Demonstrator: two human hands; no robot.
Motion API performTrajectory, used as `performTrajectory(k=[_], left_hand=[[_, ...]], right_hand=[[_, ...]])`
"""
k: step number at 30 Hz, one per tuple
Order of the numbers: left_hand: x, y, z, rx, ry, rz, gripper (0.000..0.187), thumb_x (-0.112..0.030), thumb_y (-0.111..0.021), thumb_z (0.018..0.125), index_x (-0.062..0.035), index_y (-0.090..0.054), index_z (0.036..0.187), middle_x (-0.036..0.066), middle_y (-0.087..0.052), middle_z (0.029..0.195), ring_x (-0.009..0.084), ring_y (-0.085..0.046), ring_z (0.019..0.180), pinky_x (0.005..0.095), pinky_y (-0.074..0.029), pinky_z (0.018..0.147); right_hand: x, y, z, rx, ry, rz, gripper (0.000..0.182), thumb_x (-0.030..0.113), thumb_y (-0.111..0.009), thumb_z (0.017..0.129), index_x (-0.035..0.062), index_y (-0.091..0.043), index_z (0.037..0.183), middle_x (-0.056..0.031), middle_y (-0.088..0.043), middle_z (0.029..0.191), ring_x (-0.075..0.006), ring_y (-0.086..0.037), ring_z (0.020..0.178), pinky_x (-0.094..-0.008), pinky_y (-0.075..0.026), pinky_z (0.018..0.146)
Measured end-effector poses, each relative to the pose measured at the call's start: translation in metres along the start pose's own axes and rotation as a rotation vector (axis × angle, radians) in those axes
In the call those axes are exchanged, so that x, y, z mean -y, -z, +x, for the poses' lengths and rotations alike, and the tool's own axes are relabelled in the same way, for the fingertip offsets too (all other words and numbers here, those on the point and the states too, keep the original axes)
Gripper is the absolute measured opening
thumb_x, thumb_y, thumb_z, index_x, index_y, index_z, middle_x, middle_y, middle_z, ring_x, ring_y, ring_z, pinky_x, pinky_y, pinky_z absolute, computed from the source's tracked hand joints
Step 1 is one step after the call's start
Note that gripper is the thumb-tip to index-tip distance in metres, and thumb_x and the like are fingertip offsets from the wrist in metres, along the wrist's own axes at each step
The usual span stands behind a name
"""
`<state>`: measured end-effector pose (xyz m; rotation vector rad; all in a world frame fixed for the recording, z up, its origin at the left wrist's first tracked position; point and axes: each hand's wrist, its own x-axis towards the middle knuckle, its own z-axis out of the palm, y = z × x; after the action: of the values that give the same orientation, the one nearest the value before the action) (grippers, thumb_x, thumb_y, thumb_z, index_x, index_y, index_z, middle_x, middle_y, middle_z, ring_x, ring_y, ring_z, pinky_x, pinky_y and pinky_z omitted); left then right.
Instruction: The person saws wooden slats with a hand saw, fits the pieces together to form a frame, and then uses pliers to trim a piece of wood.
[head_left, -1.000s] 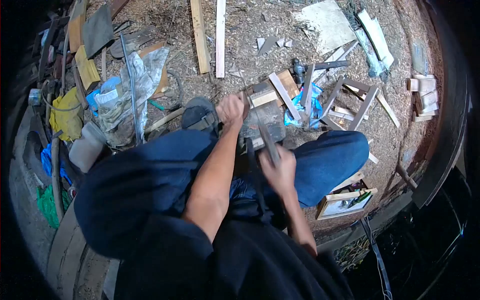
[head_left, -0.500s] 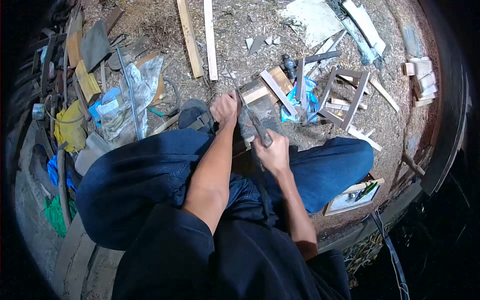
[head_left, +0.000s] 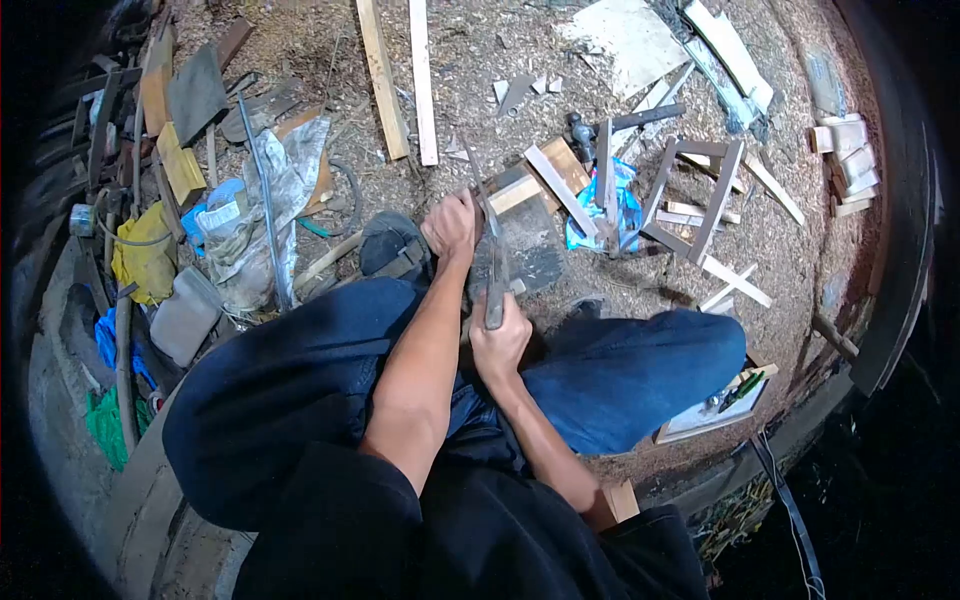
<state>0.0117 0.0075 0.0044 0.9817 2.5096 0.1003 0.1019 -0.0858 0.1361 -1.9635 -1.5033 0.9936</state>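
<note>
My right hand (head_left: 500, 340) is wrapped round the handle of a handsaw (head_left: 494, 240), seen nearly edge-on, its thin blade pointing away from me. Beside the blade, on its left, my left hand (head_left: 450, 228) is closed and presses down on a wood strip (head_left: 516, 194). The strip's pale end shows to the right of the blade; the part under my fingers is hidden. Beneath lies a dark, worn block (head_left: 530, 250). A sandal (head_left: 392, 245) is on my foot left of it.
A wooden frame (head_left: 716, 200), a hammer (head_left: 640, 117) and a pale slat (head_left: 560, 190) lie to the right. Two long strips (head_left: 422, 80) lie ahead. Cloth and scrap (head_left: 265, 210) crowd the left. A tray (head_left: 712, 415) with tools sits by my right knee.
My right hand has drawn back and to the left, and the saw has swung more upright in view. The left hand keeps its place and hold.
</note>
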Motion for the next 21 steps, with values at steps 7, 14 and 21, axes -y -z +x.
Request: performTrajectory(k=[7, 14, 21], left_hand=[[-0.007, 0.011, 0.003, 0.062, -0.007, 0.012, 0.055, -0.039, -0.042, 0.094, 0.0027, -0.072, 0.076, 0.026, -0.066, 0.076, 0.0424, -0.067, 0.073, 0.0498, -0.053, 0.072], [-0.012, 0.016, 0.004, 0.162, 0.071, -0.003, 0.054, -0.037, -0.04, 0.094, 0.0044, -0.071, 0.079, 0.03, -0.066, 0.082, 0.0461, -0.066, 0.08, 0.051, -0.051, 0.079], [-0.014, 0.023, 0.011, 0.145, 0.052, -0.027, 0.056, -0.04, -0.038, 0.091, 0.0034, -0.072, 0.079, 0.03, -0.066, 0.083, 0.0456, -0.066, 0.084, 0.05, -0.051, 0.082]], right_hand=[[0.008, 0.054, 0.046, 0.295, -0.1, -0.002, 0.023, 0.019, -0.066, 0.088, -0.0005, -0.061, 0.076, -0.0228, -0.057, 0.061, -0.0388, -0.061, 0.055, -0.0437, -0.046, 0.052], [0.031, 0.065, 0.068, 0.45, -0.148, -0.016, 0.026, 0.02, -0.065, 0.087, -0.0038, -0.059, 0.077, -0.026, -0.057, 0.065, -0.0467, -0.059, 0.069, -0.044, -0.046, 0.057], [0.001, 0.071, 0.096, 0.652, -0.103, 0.037, 0.031, 0.027, -0.065, 0.087, -0.0022, -0.058, 0.079, -0.0243, -0.055, 0.063, -0.0438, -0.058, 0.063, -0.045, -0.046, 0.06]])
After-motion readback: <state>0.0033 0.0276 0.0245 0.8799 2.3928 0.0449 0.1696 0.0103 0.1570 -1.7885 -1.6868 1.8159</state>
